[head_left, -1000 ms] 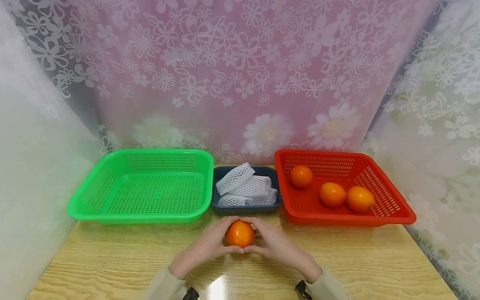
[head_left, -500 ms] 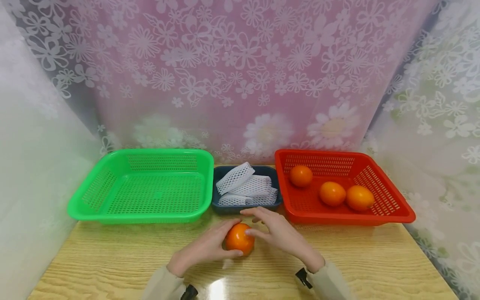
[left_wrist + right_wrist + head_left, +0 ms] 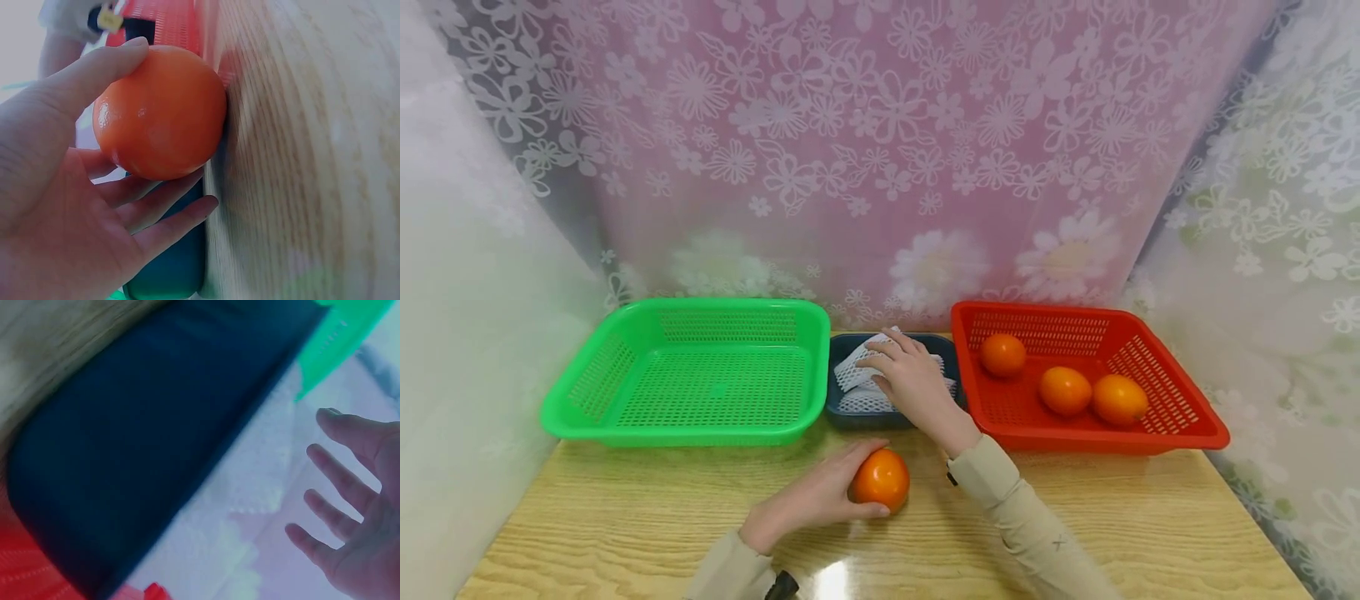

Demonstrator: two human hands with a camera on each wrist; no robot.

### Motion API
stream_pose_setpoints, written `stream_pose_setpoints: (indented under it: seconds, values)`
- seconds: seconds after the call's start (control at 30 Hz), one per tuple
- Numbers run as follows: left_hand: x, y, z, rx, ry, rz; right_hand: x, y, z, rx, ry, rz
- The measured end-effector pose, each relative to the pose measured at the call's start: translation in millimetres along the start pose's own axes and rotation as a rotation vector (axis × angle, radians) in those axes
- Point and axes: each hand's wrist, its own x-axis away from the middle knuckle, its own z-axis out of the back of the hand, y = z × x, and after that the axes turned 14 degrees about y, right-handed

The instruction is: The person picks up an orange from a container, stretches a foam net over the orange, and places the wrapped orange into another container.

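My left hand holds an orange on the wooden table, thumb on the near side and fingers round the far side. In the left wrist view the thumb lies against the smooth orange, with fingers along its other side. My right hand reaches over the dark blue tray, fingers spread above white foam net sleeves and hiding part of them. The right wrist view shows this hand with its fingers apart and nothing in them, beyond the tray's dark wall.
A green basket with nothing in it stands left of the tray. To the right, a red basket contains several oranges, one of them an orange at the back left. A flowered curtain hangs behind.
My right hand has let go of the orange and moved forward to above the foam net sleeves in the tray. The left hand stays on the orange.
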Motion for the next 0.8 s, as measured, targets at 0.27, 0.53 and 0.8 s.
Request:
stream_pose_setpoints:
  seconds: [0.27, 0.53, 0.8]
  values:
    - [0.8, -0.3, -3.3, -0.001, -0.025, -0.006, -1, 6, -25, 0.151, -0.119, -0.109]
    - [2.4, 0.7, -3.1, -0.006, -0.029, -0.002, -1, 8, -20, 0.182, 0.125, -0.183]
    - [2.3, 1.7, -0.6, 0.031, -0.035, 0.048, -14, 2, 4, 0.122, 0.419, -0.219]
